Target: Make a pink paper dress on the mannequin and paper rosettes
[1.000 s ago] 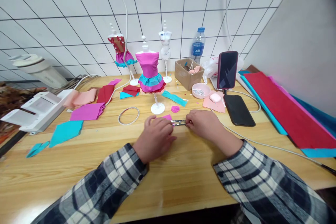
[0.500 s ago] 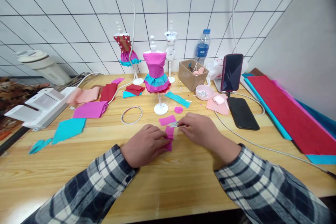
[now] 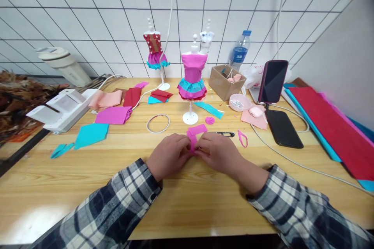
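From where I stand, two plaid sleeves (image 3: 128, 196) reach in from the near edge of the wooden table (image 3: 187, 210), forearms slanting inward until the hands almost meet. The left hand (image 3: 169, 155) lies low, knuckles up, its fingertips pinched together on the left edge of a magenta strip (image 3: 192, 142). The right hand (image 3: 220, 151) mirrors it, wrist bent inward, thumb and fingers closed on the strip's right side. That strip sits between them, just above the tabletop or on it, I can't tell which; a second magenta piece (image 3: 198, 128) lies at its far end. Just beyond the right knuckles are black-handled snips (image 3: 226, 134), with a pink loop (image 3: 242, 139) to their right. Farther back stands a miniature dress form (image 3: 194, 66) in magenta and turquoise. By the wall, a water bottle (image 3: 240, 50) wears a blue label with white characters, apparently 冰露; lettering on the pale tumbler (image 3: 66, 66) is too small to read.
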`<state>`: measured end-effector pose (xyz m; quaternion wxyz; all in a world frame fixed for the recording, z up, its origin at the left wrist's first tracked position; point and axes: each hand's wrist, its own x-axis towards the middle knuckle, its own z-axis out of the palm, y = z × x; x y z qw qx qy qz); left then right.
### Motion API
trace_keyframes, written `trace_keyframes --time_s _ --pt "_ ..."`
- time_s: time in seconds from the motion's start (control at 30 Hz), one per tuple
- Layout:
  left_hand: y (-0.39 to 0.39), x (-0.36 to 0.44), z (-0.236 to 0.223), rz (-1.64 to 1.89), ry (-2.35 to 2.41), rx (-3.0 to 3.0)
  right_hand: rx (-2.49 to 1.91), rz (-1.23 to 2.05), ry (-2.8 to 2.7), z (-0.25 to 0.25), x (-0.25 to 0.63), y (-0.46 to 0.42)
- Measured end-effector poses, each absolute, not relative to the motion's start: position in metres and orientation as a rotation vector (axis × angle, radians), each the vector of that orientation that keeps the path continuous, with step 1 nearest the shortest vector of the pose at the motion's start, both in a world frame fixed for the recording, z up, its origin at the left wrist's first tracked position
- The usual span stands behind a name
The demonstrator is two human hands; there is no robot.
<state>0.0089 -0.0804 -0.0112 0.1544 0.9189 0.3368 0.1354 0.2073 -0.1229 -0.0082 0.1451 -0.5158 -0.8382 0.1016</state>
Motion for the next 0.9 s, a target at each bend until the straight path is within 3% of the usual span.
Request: trace_keyframes --time_s 0.27,0.47,0.9 --pt "-0.083 0.004 -0.014 0.516 0.92 2.636 -1.561 0.268 -2.52 -0.013 0.2 -0.123" --pt "-0.092 0.009 -0.008 0.33 0.997 2.769 -1.563 0.219 -2.544 -0.013 0.199 -0.125" --pt "-0.092 0.015 -0.006 0.266 1.073 2.769 -1.584 0.245 -2.439 -0.017 0.201 -0.125"
